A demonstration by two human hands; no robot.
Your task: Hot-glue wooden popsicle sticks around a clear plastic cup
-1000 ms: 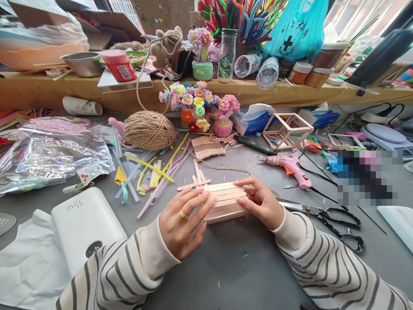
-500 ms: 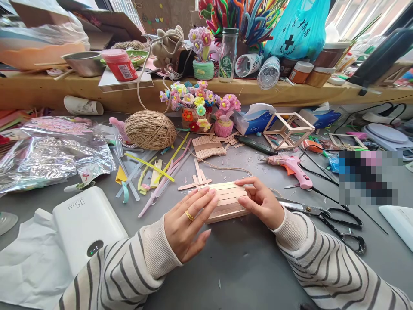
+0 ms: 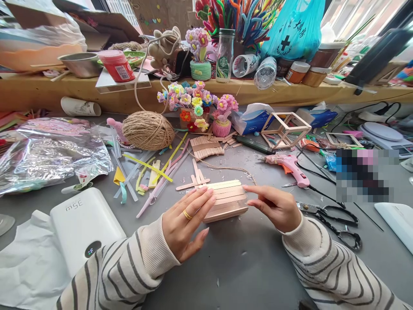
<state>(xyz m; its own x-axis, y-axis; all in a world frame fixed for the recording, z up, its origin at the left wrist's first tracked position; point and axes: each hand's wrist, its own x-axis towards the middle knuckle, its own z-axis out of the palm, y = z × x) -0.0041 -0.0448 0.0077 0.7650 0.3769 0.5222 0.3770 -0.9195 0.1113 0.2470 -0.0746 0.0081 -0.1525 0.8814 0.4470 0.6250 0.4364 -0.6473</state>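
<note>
A flat panel of wooden craft sticks (image 3: 226,200) lies on the grey table in front of me. My left hand (image 3: 187,221), with a gold ring, rests its stretched fingers on the panel's left end. My right hand (image 3: 274,206) hovers just off the panel's right end, fingers extended and slightly apart, holding nothing. A few loose sticks (image 3: 195,178) lie just behind the panel.
A pink glue gun (image 3: 288,165) and black scissors (image 3: 335,219) lie to the right. A twine ball (image 3: 148,130), a small stick fence (image 3: 205,147), a wooden cube frame (image 3: 285,129), pipe-cleaner flowers (image 3: 196,105), a white power bank (image 3: 82,226) and crinkled foil wrap (image 3: 48,153) surround the work spot.
My right hand has come off the panel's right end and drawn back to the right. The left hand stays pressed on the left end.
</note>
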